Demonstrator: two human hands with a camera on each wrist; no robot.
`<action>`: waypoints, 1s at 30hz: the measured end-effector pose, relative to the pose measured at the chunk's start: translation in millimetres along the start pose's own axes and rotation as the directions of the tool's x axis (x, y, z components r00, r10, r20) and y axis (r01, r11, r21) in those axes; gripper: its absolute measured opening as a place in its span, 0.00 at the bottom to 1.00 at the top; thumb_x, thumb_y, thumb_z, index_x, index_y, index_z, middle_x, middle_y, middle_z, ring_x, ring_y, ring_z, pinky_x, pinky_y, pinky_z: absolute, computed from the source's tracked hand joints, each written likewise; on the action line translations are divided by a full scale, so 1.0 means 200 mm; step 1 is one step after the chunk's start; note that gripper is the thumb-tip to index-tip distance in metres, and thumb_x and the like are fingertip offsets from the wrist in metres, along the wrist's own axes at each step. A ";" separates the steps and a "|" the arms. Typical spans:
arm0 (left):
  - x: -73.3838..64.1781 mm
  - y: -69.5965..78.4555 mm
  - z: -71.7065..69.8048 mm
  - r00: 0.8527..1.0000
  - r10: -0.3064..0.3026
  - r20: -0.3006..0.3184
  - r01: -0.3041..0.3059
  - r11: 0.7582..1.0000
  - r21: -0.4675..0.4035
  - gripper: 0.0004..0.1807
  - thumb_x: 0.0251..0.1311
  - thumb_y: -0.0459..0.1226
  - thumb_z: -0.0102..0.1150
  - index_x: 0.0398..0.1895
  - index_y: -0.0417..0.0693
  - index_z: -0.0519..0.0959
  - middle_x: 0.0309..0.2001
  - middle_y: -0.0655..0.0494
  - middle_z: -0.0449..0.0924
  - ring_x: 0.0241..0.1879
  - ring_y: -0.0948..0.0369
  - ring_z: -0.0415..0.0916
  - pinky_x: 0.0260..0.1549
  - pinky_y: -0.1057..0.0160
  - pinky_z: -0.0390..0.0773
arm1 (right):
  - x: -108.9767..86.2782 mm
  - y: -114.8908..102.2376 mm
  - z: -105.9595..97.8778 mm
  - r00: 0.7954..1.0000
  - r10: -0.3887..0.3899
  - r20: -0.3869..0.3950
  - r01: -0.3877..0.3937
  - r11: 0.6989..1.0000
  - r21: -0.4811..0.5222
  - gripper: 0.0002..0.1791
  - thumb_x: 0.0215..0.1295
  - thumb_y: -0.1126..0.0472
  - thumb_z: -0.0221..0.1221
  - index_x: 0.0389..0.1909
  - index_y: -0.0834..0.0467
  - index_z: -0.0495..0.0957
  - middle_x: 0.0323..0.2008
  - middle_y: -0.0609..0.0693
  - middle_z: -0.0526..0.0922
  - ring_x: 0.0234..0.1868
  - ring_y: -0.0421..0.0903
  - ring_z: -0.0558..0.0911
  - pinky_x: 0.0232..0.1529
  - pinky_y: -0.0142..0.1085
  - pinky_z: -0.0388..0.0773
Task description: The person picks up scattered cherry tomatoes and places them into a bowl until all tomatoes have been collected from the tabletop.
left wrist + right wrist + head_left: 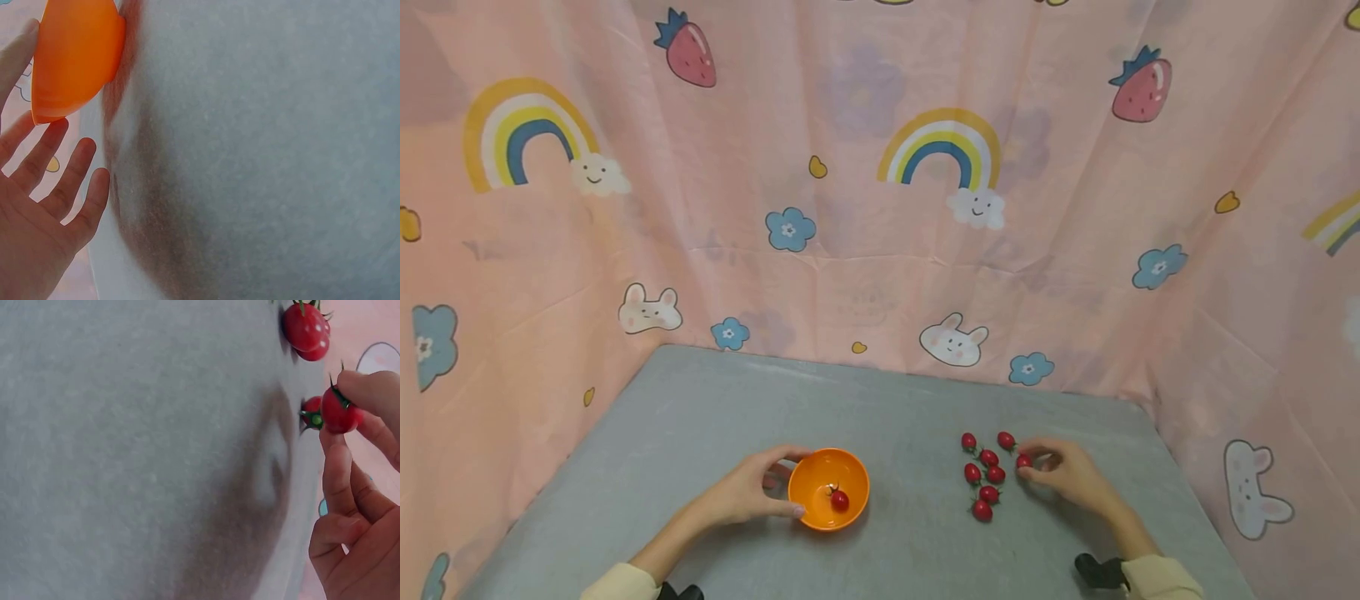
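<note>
My left hand (745, 493) holds an orange bowl (810, 487) by its side, thumb and fingertips at the rim. In the left wrist view, the lower fingers are spread apart beside the bowl (75, 56). One cherry tomato (839, 501) with a green stem lies inside the bowl. Over on the right, my right hand (1072, 477) pinches another red cherry tomato (1023, 461) between thumb and fingers. The right wrist view shows this cherry tomato (339, 414) just in front of another one.
Several loose cherry tomatoes (988, 494) lie in a cluster on the grey tabletop (895, 558), left of my right hand. A pink patterned curtain (850, 283) hangs around the back and sides of the table.
</note>
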State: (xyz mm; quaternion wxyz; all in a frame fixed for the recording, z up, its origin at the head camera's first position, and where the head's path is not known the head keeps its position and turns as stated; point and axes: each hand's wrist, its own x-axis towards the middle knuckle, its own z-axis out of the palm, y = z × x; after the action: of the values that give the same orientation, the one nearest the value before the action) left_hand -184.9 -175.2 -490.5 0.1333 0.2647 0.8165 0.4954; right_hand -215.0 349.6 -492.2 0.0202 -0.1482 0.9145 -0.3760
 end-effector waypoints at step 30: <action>0.00 0.01 0.00 1.000 -0.012 -0.002 0.012 0.999 0.043 0.37 0.55 0.42 0.78 0.68 0.47 0.72 0.63 0.49 0.75 0.55 0.50 0.76 0.52 0.47 0.78 | 0.07 -0.18 0.06 0.989 -0.143 -0.033 0.146 0.984 0.102 0.16 0.63 0.59 0.72 0.49 0.62 0.84 0.37 0.46 0.83 0.31 0.45 0.77 0.26 0.33 0.72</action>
State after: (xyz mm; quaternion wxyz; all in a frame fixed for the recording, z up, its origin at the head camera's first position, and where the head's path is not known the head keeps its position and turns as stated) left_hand -184.5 -173.6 -489.4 0.1299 0.2620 0.8287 0.4772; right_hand -217.4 312.8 -475.8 -0.0113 -0.2079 0.8808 -0.4254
